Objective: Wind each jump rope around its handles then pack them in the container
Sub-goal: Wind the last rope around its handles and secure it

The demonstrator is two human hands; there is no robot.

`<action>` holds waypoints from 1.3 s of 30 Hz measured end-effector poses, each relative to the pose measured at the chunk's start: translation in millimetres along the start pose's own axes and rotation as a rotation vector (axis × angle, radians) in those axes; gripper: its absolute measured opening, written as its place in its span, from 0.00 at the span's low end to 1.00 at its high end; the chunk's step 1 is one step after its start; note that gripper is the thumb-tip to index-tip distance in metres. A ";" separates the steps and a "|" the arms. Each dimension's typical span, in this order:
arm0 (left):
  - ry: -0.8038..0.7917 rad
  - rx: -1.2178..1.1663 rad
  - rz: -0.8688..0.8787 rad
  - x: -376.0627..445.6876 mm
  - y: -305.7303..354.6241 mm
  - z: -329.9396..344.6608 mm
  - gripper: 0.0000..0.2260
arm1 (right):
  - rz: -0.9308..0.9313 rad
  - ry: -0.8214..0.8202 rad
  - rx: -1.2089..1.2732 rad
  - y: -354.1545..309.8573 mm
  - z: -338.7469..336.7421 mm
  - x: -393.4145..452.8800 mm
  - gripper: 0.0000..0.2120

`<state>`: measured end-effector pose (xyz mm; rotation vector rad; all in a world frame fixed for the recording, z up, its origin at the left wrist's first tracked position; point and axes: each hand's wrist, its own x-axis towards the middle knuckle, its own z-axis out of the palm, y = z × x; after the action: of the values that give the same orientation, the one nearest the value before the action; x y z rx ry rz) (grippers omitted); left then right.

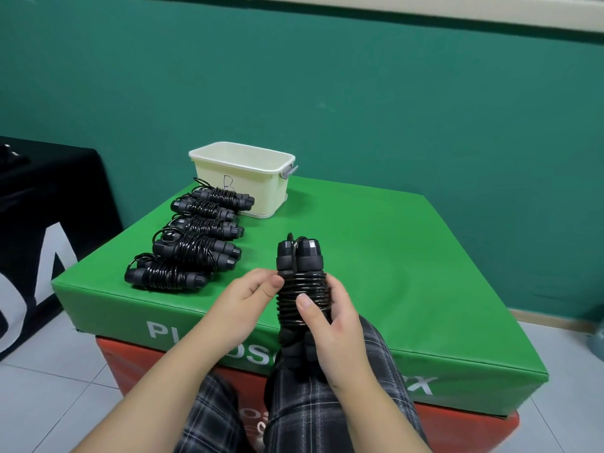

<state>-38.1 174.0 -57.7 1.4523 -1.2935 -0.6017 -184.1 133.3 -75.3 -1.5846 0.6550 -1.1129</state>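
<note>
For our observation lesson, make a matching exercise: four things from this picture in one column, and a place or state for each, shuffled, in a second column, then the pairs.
Things
1. cream container
2. row of wound jump ropes
3. jump rope in hand
4. green padded box

Places or states
A. held upright by both hands
B. stacked on a red box
C. lying left of the hands
D. at the far edge, no ropes seen inside

Pairs: 1-D, 2-C, 3-A, 4-B

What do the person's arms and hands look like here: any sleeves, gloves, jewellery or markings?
Both forearms are bare up to the frame's edge, so no sleeves show. The left hand and right hand wear no gloves, rings, watch or bands, and the nails are short and unpainted. The only clothing visible is dark plaid trousers.
</note>
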 end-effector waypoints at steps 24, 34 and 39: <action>0.120 0.407 0.329 -2.7 18.7 -8.3 0.16 | 0.071 -0.012 -0.726 -4.3 15.2 3.4 0.24; 0.030 0.535 0.422 -0.9 15.7 -22.8 0.17 | 0.049 0.004 -0.499 -2.1 12.5 0.9 0.22; 0.149 0.445 0.423 3.9 8.2 -25.8 0.10 | 0.005 -0.011 -0.429 -1.4 12.6 -5.5 0.32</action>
<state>-17.7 180.9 -40.9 1.4723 -1.6180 0.0810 -175.3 143.8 -76.0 -1.9467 0.9350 -1.0017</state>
